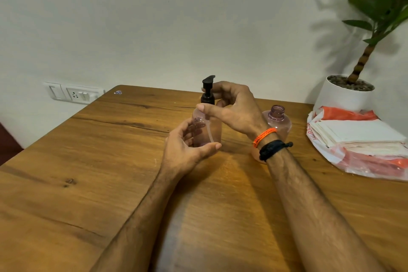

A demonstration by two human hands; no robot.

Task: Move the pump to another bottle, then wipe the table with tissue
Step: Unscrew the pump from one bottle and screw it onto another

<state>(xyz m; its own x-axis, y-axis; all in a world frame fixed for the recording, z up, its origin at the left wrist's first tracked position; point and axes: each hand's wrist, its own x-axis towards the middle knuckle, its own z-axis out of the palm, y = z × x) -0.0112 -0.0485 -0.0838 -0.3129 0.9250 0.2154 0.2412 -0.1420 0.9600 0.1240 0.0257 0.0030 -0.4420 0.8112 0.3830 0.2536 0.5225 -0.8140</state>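
Pump [207,89]: black, nozzle pointing right, seated upright in the neck of a clear pinkish bottle [215,130] standing mid-table; dip tube visible inside. Second bottle [278,119]: same pinkish plastic, upright, neck open, just to the right. Tissue [357,133]: white folded stack at right edge, lying on red-and-white plastic wrap.

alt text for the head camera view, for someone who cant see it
Two bare hands work a pink bottle on a wooden table: the left hand cups its body, the right hand is at its black pump. An open second bottle, tissues and a potted plant are to the right.
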